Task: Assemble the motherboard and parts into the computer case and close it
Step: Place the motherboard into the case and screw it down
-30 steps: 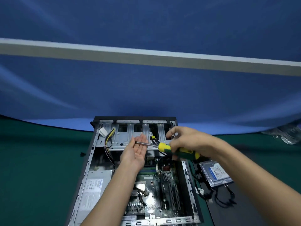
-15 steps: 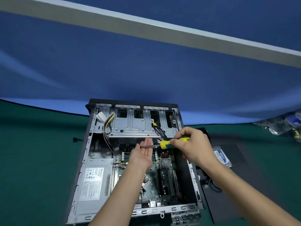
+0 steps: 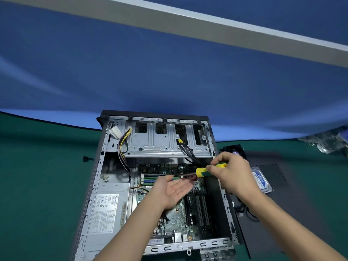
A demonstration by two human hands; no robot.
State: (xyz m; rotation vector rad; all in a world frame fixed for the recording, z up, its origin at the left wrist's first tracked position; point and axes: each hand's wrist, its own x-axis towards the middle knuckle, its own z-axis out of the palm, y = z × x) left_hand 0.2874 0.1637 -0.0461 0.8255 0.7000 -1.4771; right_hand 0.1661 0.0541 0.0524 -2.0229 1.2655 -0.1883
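The open computer case [image 3: 94, 185] lies flat on the green table with the motherboard [image 3: 188, 213] inside it. My right hand [image 3: 231, 174] grips the yellow-and-green screwdriver [image 3: 203, 171] by its handle, shaft pointing left over the board. My left hand [image 3: 172, 191] is held palm up and flat just under the shaft's tip, fingers straight. I cannot make out whether anything small lies in the palm.
A grey power supply [image 3: 107, 208] fills the case's left side; a metal drive cage [image 3: 165, 142] with loose cables spans the far end. A blue-labelled hard drive [image 3: 261, 179] and the black side panel [image 3: 293, 204] lie right of the case.
The view has tilted down and closer to the case. My left palm has dropped and turned flatter under the screwdriver tip. The right hand still grips the handle.
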